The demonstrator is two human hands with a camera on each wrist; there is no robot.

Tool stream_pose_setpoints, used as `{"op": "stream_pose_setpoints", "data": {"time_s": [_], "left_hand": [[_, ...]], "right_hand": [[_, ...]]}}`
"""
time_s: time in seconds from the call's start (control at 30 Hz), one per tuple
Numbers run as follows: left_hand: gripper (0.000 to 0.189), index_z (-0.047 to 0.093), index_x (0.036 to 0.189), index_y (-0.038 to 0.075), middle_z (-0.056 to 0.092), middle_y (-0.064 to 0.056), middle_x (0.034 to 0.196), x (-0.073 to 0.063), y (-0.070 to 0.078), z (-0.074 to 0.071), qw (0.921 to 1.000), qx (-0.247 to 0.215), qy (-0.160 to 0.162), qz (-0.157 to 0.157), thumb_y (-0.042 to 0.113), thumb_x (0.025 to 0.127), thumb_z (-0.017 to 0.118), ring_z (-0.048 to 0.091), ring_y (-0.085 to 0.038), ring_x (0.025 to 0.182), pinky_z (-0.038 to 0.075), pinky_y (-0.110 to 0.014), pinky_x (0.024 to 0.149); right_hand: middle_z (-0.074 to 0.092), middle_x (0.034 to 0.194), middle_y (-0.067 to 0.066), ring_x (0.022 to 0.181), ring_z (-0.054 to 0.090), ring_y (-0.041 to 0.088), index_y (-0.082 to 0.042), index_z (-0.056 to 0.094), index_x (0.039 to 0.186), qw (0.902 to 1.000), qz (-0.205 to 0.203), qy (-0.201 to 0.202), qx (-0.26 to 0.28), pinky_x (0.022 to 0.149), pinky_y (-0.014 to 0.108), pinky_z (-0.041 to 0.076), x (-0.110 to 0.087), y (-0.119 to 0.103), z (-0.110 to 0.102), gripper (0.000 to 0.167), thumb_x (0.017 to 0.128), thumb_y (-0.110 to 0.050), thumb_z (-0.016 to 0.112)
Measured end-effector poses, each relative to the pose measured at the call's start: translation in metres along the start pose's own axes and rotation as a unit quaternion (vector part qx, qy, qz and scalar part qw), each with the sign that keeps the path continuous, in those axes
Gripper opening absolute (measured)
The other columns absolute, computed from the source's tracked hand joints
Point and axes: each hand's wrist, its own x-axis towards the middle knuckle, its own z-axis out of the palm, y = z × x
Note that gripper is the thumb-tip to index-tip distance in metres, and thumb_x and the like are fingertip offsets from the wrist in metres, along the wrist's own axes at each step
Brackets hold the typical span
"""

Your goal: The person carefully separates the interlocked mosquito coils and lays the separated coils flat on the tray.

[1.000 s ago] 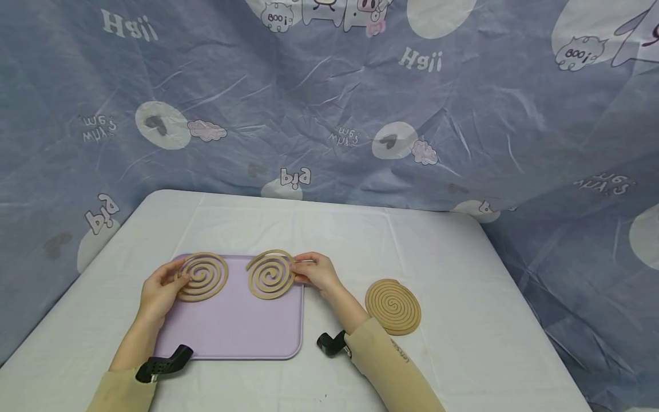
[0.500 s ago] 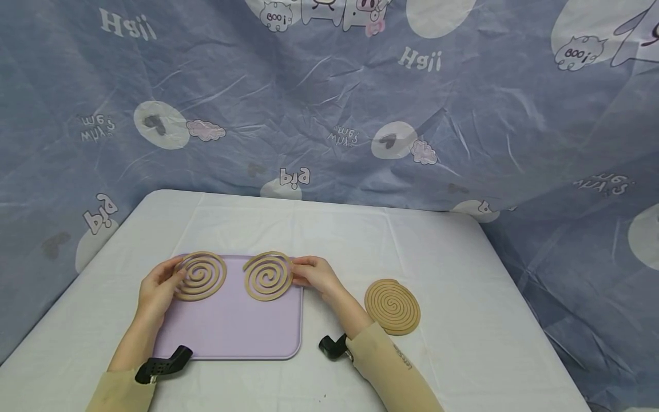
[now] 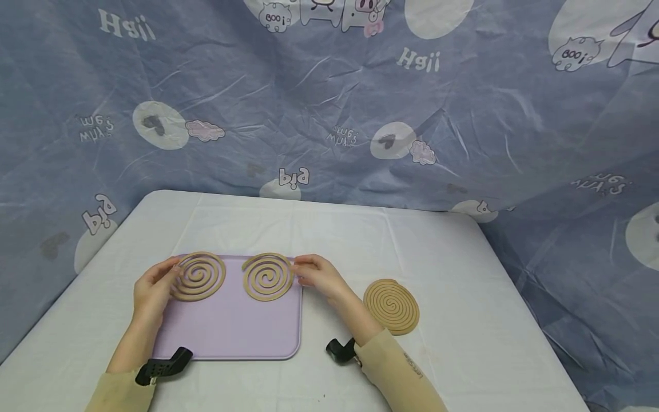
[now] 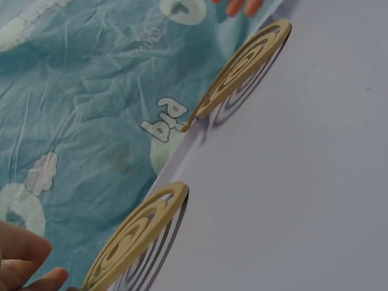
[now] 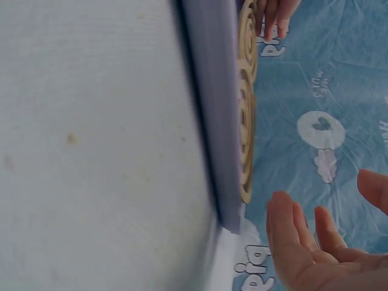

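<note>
Two tan mosquito coils lie apart on a lilac tray, the left coil (image 3: 198, 276) by its back left corner and the right coil (image 3: 268, 277) near its back right corner. My left hand (image 3: 153, 289) is at the left coil's outer edge; whether a fingertip touches it is hard to tell. In the left wrist view, the fingers (image 4: 24, 250) are parted beside that coil. Beside the right coil is my right hand (image 3: 321, 278), and the right wrist view shows its fingers (image 5: 282, 221) spread, holding nothing.
A tightly wound coil, seemingly with another beneath it (image 3: 391, 306), lies on the white table (image 3: 479, 320) to the right of the tray (image 3: 231, 332). Behind the table hangs a blue printed cloth (image 3: 309, 103).
The right coil has come down flat on the tray, slightly left, and my right hand has let go of it. My left hand has eased slightly left, its fingers loosening from the left coil.
</note>
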Motion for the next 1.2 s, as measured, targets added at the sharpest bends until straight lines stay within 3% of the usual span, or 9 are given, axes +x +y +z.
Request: {"op": "stream_pose_setpoints", "data": {"time_s": [0.13,0.27,0.4,0.53,0.67,0.77,0.87,0.97,1.2], "left_hand": [[0.038,0.057,0.128,0.009,0.057,0.002,0.122,0.0,0.005,0.002,0.9993,-0.015,0.033,-0.004,0.027,0.095,0.056,0.047,-0.01,0.112,0.041,-0.012,0.083],[0.036,0.059,0.125,0.006,0.061,0.006,0.114,-0.002,0.011,0.004,0.9981,-0.045,0.042,-0.005,0.023,0.093,0.059,0.049,-0.008,0.111,0.039,-0.011,0.089],[0.032,0.06,0.12,0.003,0.062,0.009,0.104,-0.008,0.022,0.01,0.9981,-0.054,0.026,0.019,0.019,0.093,0.06,0.051,-0.002,0.101,0.04,-0.009,0.083],[0.032,0.059,0.118,0.0,0.062,0.015,0.1,-0.018,0.038,0.023,0.9944,-0.033,-0.041,0.092,0.021,0.095,0.058,0.054,0.0,0.095,0.044,-0.01,0.08],[0.035,0.055,0.116,-0.009,0.063,0.01,0.098,-0.029,0.059,0.044,0.9727,-0.059,-0.147,0.17,0.019,0.096,0.056,0.062,-0.006,0.089,0.051,-0.019,0.078],[0.033,0.054,0.114,-0.012,0.064,0.005,0.098,-0.038,0.073,0.066,0.9513,-0.088,-0.223,0.194,0.015,0.096,0.056,0.063,-0.011,0.088,0.053,-0.023,0.078],[0.031,0.055,0.113,-0.012,0.066,-0.004,0.1,-0.047,0.081,0.089,0.9327,-0.107,-0.286,0.193,0.013,0.095,0.056,0.064,-0.017,0.089,0.053,-0.027,0.078],[0.028,0.056,0.112,-0.01,0.065,-0.012,0.103,-0.055,0.087,0.113,0.9203,-0.112,-0.329,0.18,0.012,0.094,0.057,0.064,-0.022,0.09,0.053,-0.034,0.08],[0.026,0.056,0.112,-0.009,0.063,-0.023,0.107,-0.075,0.083,0.165,0.8901,-0.108,-0.412,0.162,0.01,0.094,0.055,0.063,-0.029,0.093,0.052,-0.038,0.081]], "right_hand": [[0.053,0.126,0.025,0.111,0.055,0.03,0.007,0.046,0.129,0.9995,-0.027,-0.017,0.006,0.094,0.042,0.046,-0.012,-0.01,-0.011,0.047,0.091,-0.016,0.06],[0.053,0.125,0.024,0.11,0.056,0.029,0.003,0.047,0.129,0.9986,-0.046,-0.025,0.0,0.094,0.041,0.046,-0.027,-0.022,-0.027,0.043,0.092,-0.015,0.058],[0.055,0.125,0.02,0.108,0.058,0.026,0.001,0.049,0.127,0.9981,-0.059,-0.015,-0.009,0.094,0.038,0.047,-0.038,-0.028,-0.048,0.038,0.093,-0.015,0.057],[0.054,0.125,0.019,0.108,0.058,0.026,-0.001,0.049,0.127,0.9976,-0.066,0.006,-0.022,0.095,0.037,0.046,-0.046,-0.028,-0.072,0.038,0.095,-0.018,0.056],[0.053,0.126,0.02,0.108,0.057,0.027,-0.001,0.048,0.127,0.9958,-0.071,0.033,-0.047,0.095,0.037,0.045,-0.057,-0.028,-0.092,0.038,0.096,-0.021,0.056],[0.053,0.125,0.021,0.109,0.057,0.029,0.002,0.048,0.128,0.994,-0.078,0.043,-0.065,0.095,0.038,0.045,-0.065,-0.026,-0.107,0.038,0.096,-0.019,0.055],[0.054,0.124,0.021,0.108,0.057,0.029,0.003,0.047,0.128,0.9924,-0.079,0.047,-0.082,0.094,0.04,0.045,-0.072,-0.021,-0.124,0.038,0.096,-0.016,0.054],[0.055,0.122,0.023,0.107,0.058,0.028,0.004,0.047,0.128,0.9896,-0.08,0.046,-0.111,0.094,0.042,0.045,-0.078,-0.016,-0.14,0.038,0.096,-0.015,0.054],[0.052,0.128,0.021,0.114,0.053,0.029,0.001,0.047,0.131,0.9807,-0.05,0.033,-0.186,0.097,0.044,0.041,-0.087,-0.004,-0.174,0.048,0.093,-0.026,0.06]]}}
